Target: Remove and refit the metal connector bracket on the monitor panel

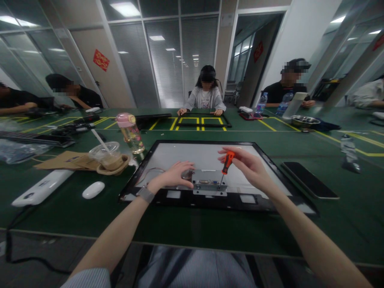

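A black-framed display panel (174, 152) lies flat in front of me, its pale back facing up. Near its close edge stands a metal bracket (210, 189) with connector ports. My right hand (247, 162) has hold of a screwdriver (228, 161) with an orange and black handle. The shaft points down, tip at the bracket's right end; whether it sits in a screw is too small to tell. My left hand (175, 175), wearing a watch (146, 194), spreads its fingers over the panel, thumb beside the bracket's left end.
Left of the panel are an iced drink cup (108, 154), a pink-lidded bottle (131, 134), a white oval case (93, 190) and a white power strip (42, 188). A phone (310, 180) lies to the right. Across the table a person (207, 94) handles a black frame (204, 125).
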The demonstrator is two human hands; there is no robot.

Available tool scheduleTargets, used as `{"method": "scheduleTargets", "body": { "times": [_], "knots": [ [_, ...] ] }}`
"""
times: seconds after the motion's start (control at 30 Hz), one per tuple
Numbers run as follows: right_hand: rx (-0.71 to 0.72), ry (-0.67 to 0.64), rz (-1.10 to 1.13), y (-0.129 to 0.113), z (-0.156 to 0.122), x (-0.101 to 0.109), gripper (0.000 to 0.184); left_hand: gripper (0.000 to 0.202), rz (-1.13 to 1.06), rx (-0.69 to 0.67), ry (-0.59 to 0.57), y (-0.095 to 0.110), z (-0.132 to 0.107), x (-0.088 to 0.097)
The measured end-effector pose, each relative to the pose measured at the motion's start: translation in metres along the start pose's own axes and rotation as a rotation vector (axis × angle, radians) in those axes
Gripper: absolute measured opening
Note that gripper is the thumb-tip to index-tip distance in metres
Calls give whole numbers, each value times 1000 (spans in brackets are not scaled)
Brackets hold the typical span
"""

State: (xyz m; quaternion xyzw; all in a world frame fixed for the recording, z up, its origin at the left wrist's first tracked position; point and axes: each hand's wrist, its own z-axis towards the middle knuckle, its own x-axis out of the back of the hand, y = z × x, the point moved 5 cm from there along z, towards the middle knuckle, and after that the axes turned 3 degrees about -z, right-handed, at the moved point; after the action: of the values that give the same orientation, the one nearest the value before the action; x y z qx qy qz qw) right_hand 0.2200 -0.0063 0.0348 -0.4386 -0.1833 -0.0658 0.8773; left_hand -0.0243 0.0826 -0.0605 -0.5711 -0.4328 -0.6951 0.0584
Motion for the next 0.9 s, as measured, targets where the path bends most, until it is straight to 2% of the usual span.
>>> {"method": "scheduleTargets", "body": {
  "times": [0.07,0.17,0.23,0.37,0.43,0.57,0.63,0.77,0.9],
  "knots": [
    [-3,55,-38,4,0,3,30,78,0,3,-2,0,0,0],
    [79,200,-179,4,-1,8,18,79,-4,2,3,0,0,0],
    [94,177,-170,4,-1,7,17,78,-9,0,1,1,-1,0],
    [14,43,55,4,-1,-1,33,75,-2,8,-4,4,-2,1],
    [-11,71,63,6,-1,-1,32,76,-1,10,-3,4,-2,1],
    [53,215,-132,6,-2,3,22,77,-5,4,6,3,-1,1],
    [64,171,-126,5,-2,1,24,76,-5,2,6,3,-1,1],
    [12,-29,73,7,-2,-10,44,74,-1,3,2,5,-1,1],
    [-5,-61,84,8,-2,-10,43,75,9,14,-3,6,-1,2]
  ]
}}
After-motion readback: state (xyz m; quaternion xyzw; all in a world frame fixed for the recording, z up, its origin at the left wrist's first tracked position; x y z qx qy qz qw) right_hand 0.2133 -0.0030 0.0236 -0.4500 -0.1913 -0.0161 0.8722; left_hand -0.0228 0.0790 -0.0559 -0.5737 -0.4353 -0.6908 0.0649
